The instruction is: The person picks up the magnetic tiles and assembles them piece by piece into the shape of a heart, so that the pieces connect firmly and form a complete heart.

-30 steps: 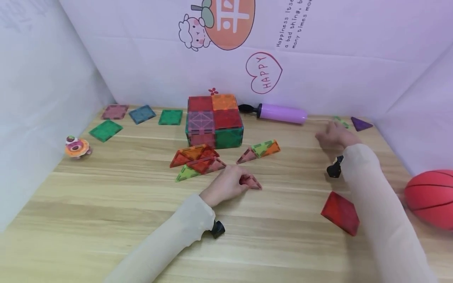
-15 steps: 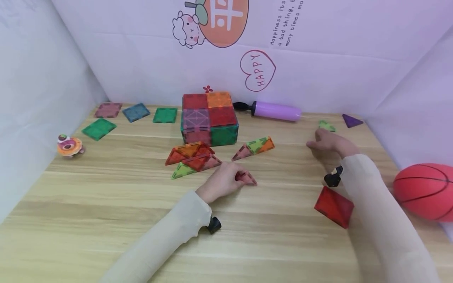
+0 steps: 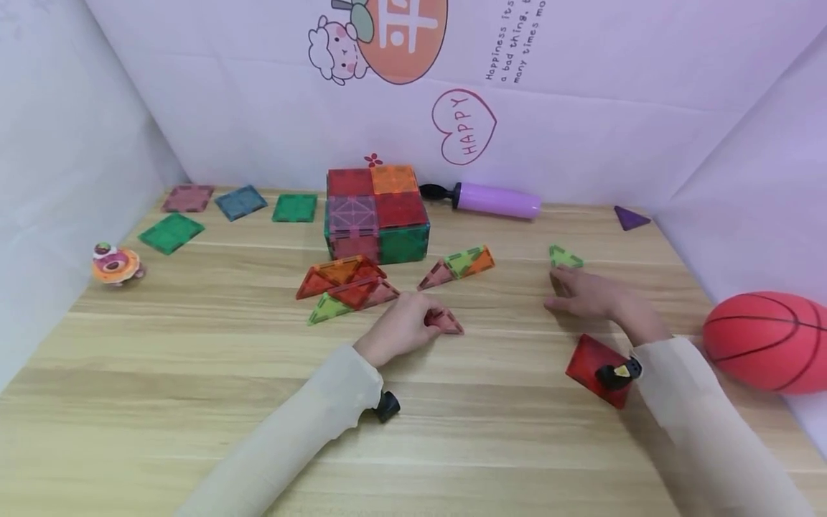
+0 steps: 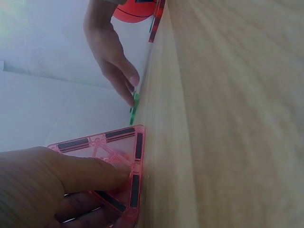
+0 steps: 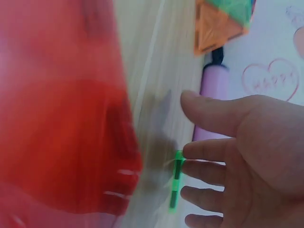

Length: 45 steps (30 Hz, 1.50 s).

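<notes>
My left hand pinches a pink triangular magnetic tile between thumb and fingers, one edge close along the table. My right hand has its fingers stretched out, fingertips at a light green triangular tile on the table. Between the hands and slightly behind lies a strip of pink, green and orange triangles. Left of it, just beyond my left hand, are two more joined rows of triangles, one mostly red and orange, the other green, red and pink. A red tile piece lies beneath the right wrist.
A box of coloured square tiles stands at the back, beside a purple hand pump. Loose square tiles and a small toy figure are at the left. A purple triangle and red ball are at the right.
My right hand has drawn the light green triangle from the back right toward the middle of the table. The left hand keeps its pinch on the pink tile. The head view has shifted slightly.
</notes>
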Each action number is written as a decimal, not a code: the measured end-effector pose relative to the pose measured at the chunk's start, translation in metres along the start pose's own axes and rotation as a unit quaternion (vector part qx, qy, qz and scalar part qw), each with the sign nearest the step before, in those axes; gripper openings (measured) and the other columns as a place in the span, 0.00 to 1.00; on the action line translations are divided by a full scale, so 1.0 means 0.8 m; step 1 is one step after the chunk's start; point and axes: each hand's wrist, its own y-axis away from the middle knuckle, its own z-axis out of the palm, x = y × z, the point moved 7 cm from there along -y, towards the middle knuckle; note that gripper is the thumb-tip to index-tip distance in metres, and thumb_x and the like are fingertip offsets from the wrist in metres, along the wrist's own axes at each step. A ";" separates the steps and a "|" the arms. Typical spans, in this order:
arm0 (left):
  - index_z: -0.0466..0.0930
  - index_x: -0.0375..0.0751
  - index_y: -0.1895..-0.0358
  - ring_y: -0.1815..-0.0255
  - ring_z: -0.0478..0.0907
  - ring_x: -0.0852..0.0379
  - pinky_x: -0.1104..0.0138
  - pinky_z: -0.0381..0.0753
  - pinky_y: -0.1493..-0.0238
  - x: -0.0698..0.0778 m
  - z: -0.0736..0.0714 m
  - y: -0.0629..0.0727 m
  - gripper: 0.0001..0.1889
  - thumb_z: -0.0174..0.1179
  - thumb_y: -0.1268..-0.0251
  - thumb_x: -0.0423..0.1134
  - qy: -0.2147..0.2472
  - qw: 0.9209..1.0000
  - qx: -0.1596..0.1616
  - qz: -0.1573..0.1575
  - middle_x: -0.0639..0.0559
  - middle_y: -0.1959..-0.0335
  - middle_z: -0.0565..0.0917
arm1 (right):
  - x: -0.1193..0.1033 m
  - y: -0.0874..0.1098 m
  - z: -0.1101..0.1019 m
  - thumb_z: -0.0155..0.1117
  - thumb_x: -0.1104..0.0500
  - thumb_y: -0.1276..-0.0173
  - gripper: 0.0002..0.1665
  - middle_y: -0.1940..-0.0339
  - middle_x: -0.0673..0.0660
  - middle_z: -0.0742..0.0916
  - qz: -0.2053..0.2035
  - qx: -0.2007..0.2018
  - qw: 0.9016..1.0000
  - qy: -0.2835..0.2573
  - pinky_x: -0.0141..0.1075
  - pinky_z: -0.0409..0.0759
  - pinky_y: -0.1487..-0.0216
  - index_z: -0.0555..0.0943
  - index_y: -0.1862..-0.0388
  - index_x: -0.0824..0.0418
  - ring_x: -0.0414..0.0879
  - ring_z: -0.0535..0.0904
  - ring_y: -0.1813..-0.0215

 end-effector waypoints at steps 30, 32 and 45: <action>0.80 0.43 0.73 0.74 0.65 0.60 0.72 0.65 0.71 0.006 -0.001 -0.004 0.05 0.66 0.43 0.32 -0.002 1.000 0.011 0.026 0.55 0.77 0.73 | 0.022 -0.029 -0.034 0.74 0.57 0.47 0.43 0.51 0.76 0.71 0.072 0.168 0.973 -0.143 0.58 0.72 0.49 0.64 0.42 0.82 0.65 0.70 0.54; 0.81 0.42 0.71 0.74 0.65 0.60 0.72 0.65 0.71 0.006 -0.002 -0.003 0.03 0.66 0.43 0.32 -0.002 1.000 0.010 0.024 0.56 0.77 0.74 | 0.019 -0.028 -0.034 0.74 0.58 0.48 0.40 0.54 0.75 0.74 0.063 0.180 0.971 -0.148 0.56 0.73 0.51 0.65 0.46 0.80 0.64 0.72 0.55; 0.84 0.44 0.68 0.73 0.66 0.61 0.72 0.66 0.71 0.005 -0.001 0.003 0.03 0.66 0.43 0.32 0.003 1.000 0.009 0.016 0.55 0.77 0.76 | -0.004 -0.015 -0.041 0.67 0.64 0.40 0.09 0.66 0.65 0.85 -0.007 0.224 0.963 -0.153 0.40 0.75 0.62 0.79 0.64 0.68 0.52 0.79 0.64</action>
